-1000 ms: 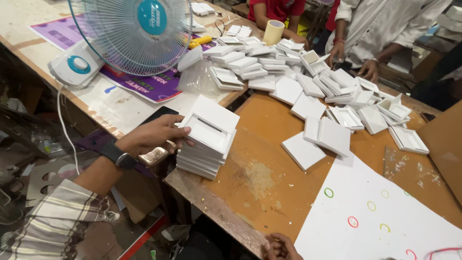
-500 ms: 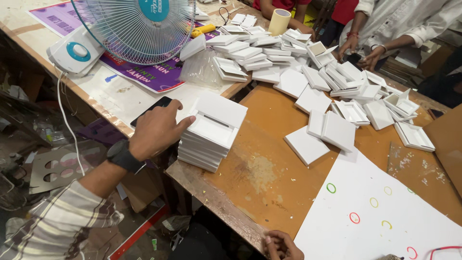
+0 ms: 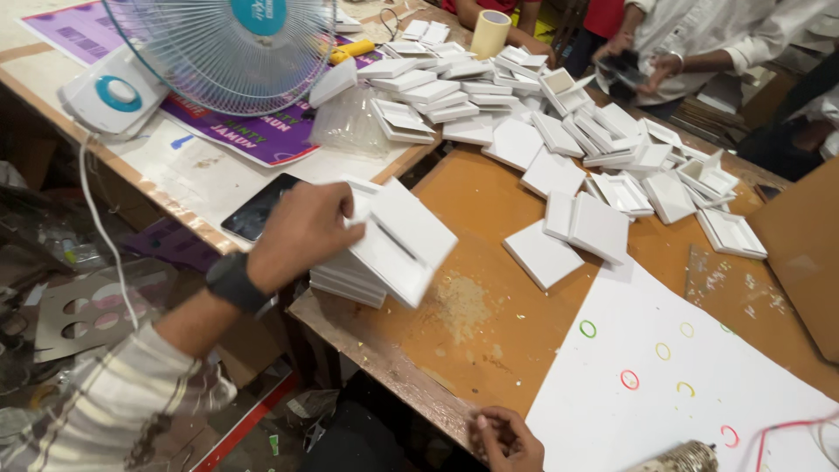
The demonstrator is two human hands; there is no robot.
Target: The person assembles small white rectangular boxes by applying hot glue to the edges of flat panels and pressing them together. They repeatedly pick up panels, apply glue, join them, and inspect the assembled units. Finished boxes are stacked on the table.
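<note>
Head view showed my left hand clasped over the top of a stack of white square boxes, fingers curled round the uppermost box and tipping it up off the pile, its far edge lifted and its near corner hanging past the stack. A dark watch sat on that wrist, with a striped sleeve behind it. The stack stood at the near left corner of the brown wooden table, right by its edge. My right hand was low at the table's near edge, fingers bent inward; I could not tell whether it held anything.

Just beside my left hand lay a dark phone on the pale adjoining table. Beyond it stood a table fan with a white base, over a purple printed sheet. Many more white boxes were scattered across the middle of the brown table. A white sheet with small coloured rings lay at the near right. Across the table another person's hands held something dark, and a roll of tape stood upright nearby
</note>
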